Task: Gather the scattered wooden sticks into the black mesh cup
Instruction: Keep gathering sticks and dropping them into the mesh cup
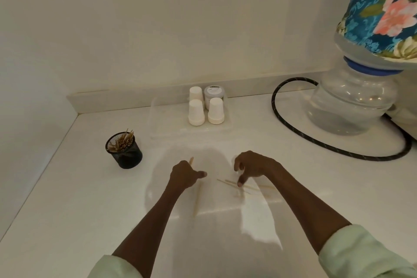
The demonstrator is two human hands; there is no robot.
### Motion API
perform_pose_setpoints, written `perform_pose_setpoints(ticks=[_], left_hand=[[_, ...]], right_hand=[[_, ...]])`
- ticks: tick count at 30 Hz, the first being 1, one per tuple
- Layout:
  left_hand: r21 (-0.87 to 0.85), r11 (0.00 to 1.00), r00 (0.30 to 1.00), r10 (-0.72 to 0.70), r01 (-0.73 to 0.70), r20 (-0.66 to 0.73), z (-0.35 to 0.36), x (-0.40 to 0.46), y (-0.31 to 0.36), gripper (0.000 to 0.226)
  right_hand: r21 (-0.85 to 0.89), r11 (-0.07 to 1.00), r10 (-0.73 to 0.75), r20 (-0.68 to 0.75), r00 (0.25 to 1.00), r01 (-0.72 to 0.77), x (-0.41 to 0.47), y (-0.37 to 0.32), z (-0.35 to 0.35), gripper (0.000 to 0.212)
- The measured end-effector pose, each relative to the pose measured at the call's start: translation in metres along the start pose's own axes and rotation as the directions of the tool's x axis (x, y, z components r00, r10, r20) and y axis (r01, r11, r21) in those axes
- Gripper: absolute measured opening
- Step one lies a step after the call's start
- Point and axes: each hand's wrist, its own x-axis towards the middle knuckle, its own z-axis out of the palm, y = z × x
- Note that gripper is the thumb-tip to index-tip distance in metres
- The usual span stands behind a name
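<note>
- Head view looks down on a white counter (67,198); the cup (124,150) stands at middle left of the frame, upright, already bristling with sticks that lean toward its right rim.
- Left hand (184,176) sits at frame centre, fingers curled into a fist around a stick (191,160) whose tip pokes out above the knuckles; the thumb sticks out to the right. It seems to be storing what it has collected so both hands can work before one trip to the cup.
- Another loose stick (197,200) lies just below that hand, running down the frame.
- Right hand (252,168) hovers right of centre, fingers bent downward, one fingertip pressing on the loose sticks (246,187) that lie crossed in a small pile; I judge it is pinning or dragging one to lift it off the slick surface. Whether it already pinches a stick I cannot tell.
- The cup is well apart from both hands, up and to the left, so the carry is short for the left hand.
- Paper cups (206,108) on a clear tray sit at upper centre, a water bottle (352,101) and black hose (293,124) at right, all clear of the work.
</note>
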Motion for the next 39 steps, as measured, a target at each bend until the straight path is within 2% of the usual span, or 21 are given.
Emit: perform_pose_setpoints(ticks=[3,6,8,11,15,18,20,25,27,30,33,35,37,39], left_hand=[[0.201,0.978,0.998,0.054,-0.049,-0.021,0.005,-0.009,-0.005,0.081],[0.294,0.954,0.998,0.058,-0.056,0.002,0.010,-0.015,-0.008,0.073],[0.314,0.948,0.998,0.058,-0.050,-0.015,0.016,-0.017,-0.009,0.066],[0.281,0.959,0.996,0.053,-0.030,-0.075,0.023,-0.022,-0.007,0.051],[0.231,0.972,0.983,0.081,-0.041,-0.163,0.027,-0.027,-0.008,0.020],[0.240,0.968,0.980,0.120,-0.079,-0.160,0.029,-0.031,-0.010,0.017],[0.244,0.966,0.982,0.125,-0.088,-0.140,0.031,-0.034,-0.011,0.024],[0.343,0.932,0.974,0.173,-0.114,-0.144,0.037,-0.039,-0.012,0.024],[0.405,0.905,0.970,0.202,-0.131,-0.136,0.038,-0.041,-0.009,0.021],[0.452,0.882,0.970,0.209,-0.130,-0.128,0.040,-0.043,-0.007,0.021],[0.393,0.915,0.978,0.159,-0.094,-0.136,0.039,-0.042,-0.008,0.021],[0.343,0.935,0.981,0.142,-0.089,-0.131,0.040,-0.034,-0.014,0.019],[0.395,0.910,0.975,0.187,-0.125,-0.123,0.038,-0.030,-0.019,0.022],[0.492,0.846,0.952,0.289,-0.204,-0.102,0.038,-0.023,-0.021,0.023]], right_hand=[[-0.187,0.981,0.049,0.032,0.998,-0.043,-0.010,0.007,0.011,0.076],[-0.210,0.976,0.059,0.010,0.998,-0.056,-0.014,0.010,0.024,0.080],[-0.138,0.990,0.035,-0.044,0.998,-0.041,-0.013,0.010,0.032,0.068],[0.014,0.998,0.057,-0.129,0.990,-0.056,-0.009,0.004,0.036,0.040],[0.028,0.999,0.036,-0.207,0.978,-0.031,-0.006,-0.002,0.038,0.019],[0.001,0.999,0.043,-0.233,0.972,-0.044,-0.007,-0.005,0.040,0.015],[-0.011,0.998,0.052,-0.228,0.972,-0.056,-0.006,-0.007,0.041,0.013],[-0.157,0.987,-0.010,-0.261,0.965,-0.032,-0.004,-0.009,0.050,0.035],[-0.177,0.984,-0.036,-0.286,0.957,-0.016,-0.004,-0.009,0.052,0.035],[-0.074,0.995,0.042,-0.271,0.962,-0.064,-0.003,-0.007,0.047,0.027],[0.137,0.984,0.141,-0.249,0.958,-0.110,-0.001,0.002,0.035,0.028],[0.248,0.964,0.167,-0.288,0.943,-0.095,-0.005,0.011,0.025,0.023],[0.289,0.955,0.155,-0.303,0.940,-0.064,-0.010,0.020,0.018,0.018],[0.262,0.963,0.138,-0.280,0.950,-0.063,-0.014,0.026,0.016,0.010]])
